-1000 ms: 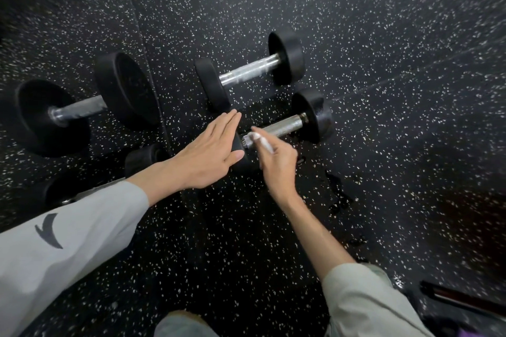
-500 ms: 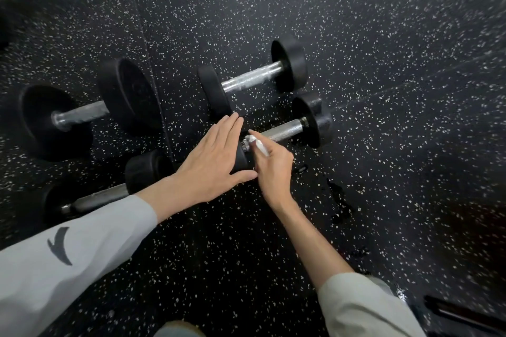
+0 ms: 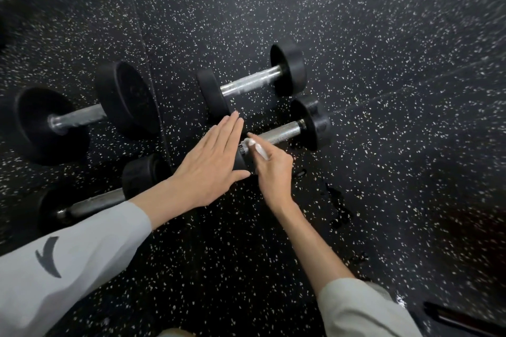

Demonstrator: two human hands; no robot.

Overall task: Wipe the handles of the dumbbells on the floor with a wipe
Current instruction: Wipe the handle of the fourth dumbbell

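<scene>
Several black dumbbells with steel handles lie on the speckled black floor. My right hand (image 3: 269, 169) is closed around a white wipe (image 3: 256, 148), pressed on the left end of the near middle dumbbell's handle (image 3: 283, 131). My left hand (image 3: 212, 164) lies flat, fingers straight and together, over that dumbbell's left head and hides most of it. Its right head (image 3: 315, 124) is in full sight. Another small dumbbell (image 3: 250, 82) lies just behind it.
A large dumbbell (image 3: 82, 112) lies at the left, and a smaller one (image 3: 101, 200) sits partly under my left forearm. A dark bar-like object (image 3: 462, 317) lies at the bottom right. Wet patches (image 3: 338, 208) mark the floor right of my right wrist.
My right hand with the wipe has shifted slightly along the handle's left end. My left hand stays flat on the dumbbell's head. The camera has tilted a little.
</scene>
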